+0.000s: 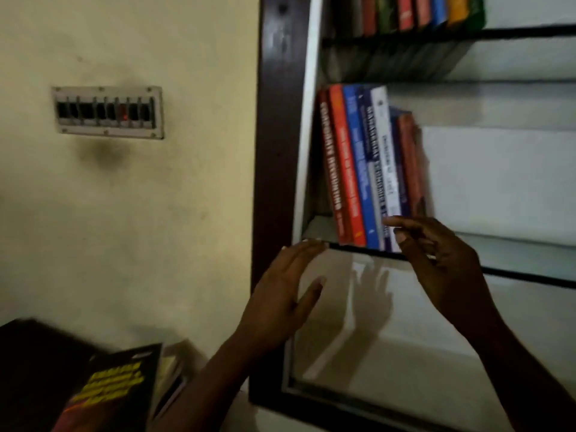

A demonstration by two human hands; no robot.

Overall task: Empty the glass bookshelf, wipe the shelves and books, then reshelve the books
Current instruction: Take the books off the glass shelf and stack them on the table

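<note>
One: Seven books (371,169), as near as the blur allows a count, stand spine-out at the left end of the middle glass shelf (314,230), their tops leaning left toward the dark bookshelf frame (277,151). The spines run dark red, orange, blue, navy, white, navy, reddish brown

Two: Where are the hands?

One: Both are raised in front of that shelf. The right hand (436,263) is open with fingers loosely spread, its fingertips in front of the bottoms of the rightmost spines; whether they touch cannot be told. The left hand (286,294) has its fingers straight and together, palm turned toward the other hand, fingertips by the shelf's front edge. Neither holds anything

Two: And around them?

One: An upper row of books (420,10) stands on the shelf above. The hands' shadow falls on the white back panel (374,307) below. Left of the frame, a switch panel (107,112) sits on the cream wall (156,213). At lower left, blurred, a black book with yellow lettering (115,388) lies on top of other books
</note>
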